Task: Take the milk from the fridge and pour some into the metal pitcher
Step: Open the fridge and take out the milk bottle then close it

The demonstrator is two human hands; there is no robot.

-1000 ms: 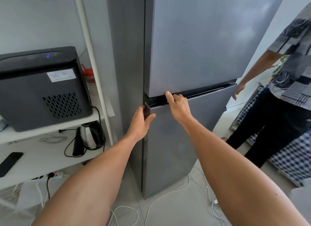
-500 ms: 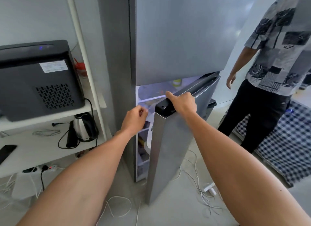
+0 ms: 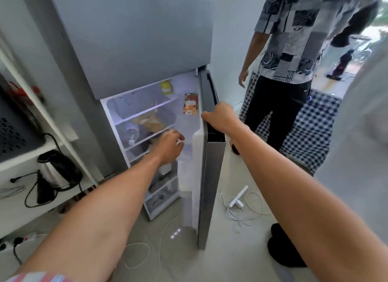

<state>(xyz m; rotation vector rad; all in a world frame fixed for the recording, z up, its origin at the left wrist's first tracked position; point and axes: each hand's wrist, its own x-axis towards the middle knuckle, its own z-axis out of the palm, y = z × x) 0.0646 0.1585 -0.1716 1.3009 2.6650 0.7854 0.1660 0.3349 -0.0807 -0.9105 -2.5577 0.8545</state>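
Observation:
The grey fridge (image 3: 130, 40) stands ahead with its lower door (image 3: 212, 187) swung wide open. My right hand (image 3: 220, 118) grips the top edge of that door. My left hand (image 3: 168, 147) reaches into the lit compartment at the middle shelves, fingers apart and holding nothing. Just below it sits a white container (image 3: 165, 168), partly hidden by my wrist; I cannot tell if it is the milk. An orange carton (image 3: 190, 103) stands high at the compartment's right side by the door, and a yellow-green item (image 3: 167, 86) is on the top shelf. No metal pitcher is in view.
Another person (image 3: 294, 40) stands close to the right of the door, beside a checked cloth (image 3: 310, 130). White cables and a power strip (image 3: 237, 200) lie on the floor. On the left a white shelf holds a kettle (image 3: 56, 170) and a black appliance (image 3: 12, 132).
My right hand has pulled the lower door from shut to wide open. My left hand left the fridge's edge and moved into the compartment. The view shifted left and down.

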